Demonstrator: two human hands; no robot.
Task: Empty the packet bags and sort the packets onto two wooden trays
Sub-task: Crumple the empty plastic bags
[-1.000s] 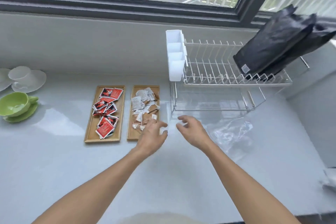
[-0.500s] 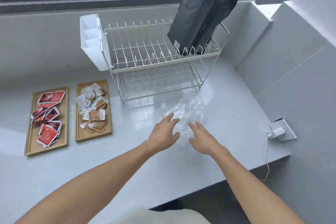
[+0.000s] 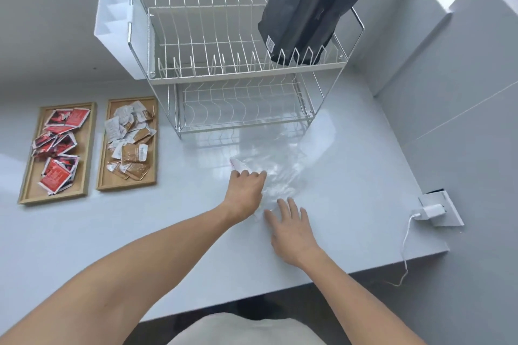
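Note:
A clear empty plastic bag lies flat on the white counter in front of the dish rack. My left hand rests palm down on the bag's near left part, fingers together. My right hand lies flat at the bag's near edge, fingers spread. To the left stand two wooden trays: the left tray carries several red packets, the right tray carries several white and brown packets.
A two-tier wire dish rack with a white cutlery holder stands behind the bag. Two black pouches lean in its upper tier. A wall socket with a white charger and cable sits at the right, near the counter's front edge.
The view has swung right and downward. Both hands have moved from beside the trays to the clear bag and now press flat on it.

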